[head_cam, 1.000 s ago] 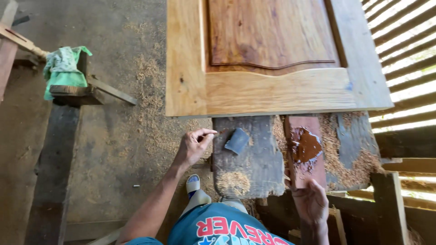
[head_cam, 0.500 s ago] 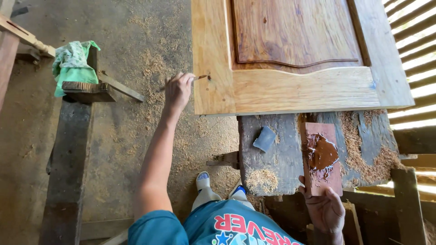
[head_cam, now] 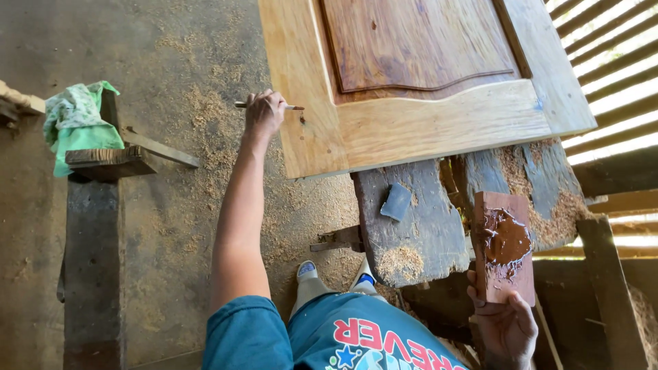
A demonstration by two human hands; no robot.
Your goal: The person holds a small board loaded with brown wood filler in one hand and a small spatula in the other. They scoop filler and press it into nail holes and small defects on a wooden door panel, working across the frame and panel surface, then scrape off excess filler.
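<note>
Wood door [head_cam: 425, 123] fills the upper frame, pale frame around a darker glossy raised panel, lying flat on a worn grey bench [head_cam: 411, 226]; sawdust over the floor [head_cam: 192, 137] and bench; slatted wall [head_cam: 617, 75] at right with light coming through; dark timber post [head_cam: 92, 260] at left with a green cloth [head_cam: 75, 120] draped on a block above it.

Change since a second ago: left hand [head_cam: 264, 113] was down by the bench near the small grey scrap [head_cam: 396, 201]; half a second ago it was at the door's left edge; now it sits over the left stile, arm stretched out; view has swung left and closer too; reads as filler carried up from the board to a flaw in the door.

Left hand fingers pinched together on a thin stick [head_cam: 271, 105], tip pointing right, just above a small dark spot [head_cam: 302, 120] on the stile; touching or not, cannot tell.

Right hand [head_cam: 504, 325] low at right, closed around the bottom end of a small brown board [head_cam: 504, 247], held upright-ish beside the bench; dark brown paste [head_cam: 507, 240] smeared on its face; board has hardly moved.

Grey scrap lies loose on the bench, untouched.
</note>
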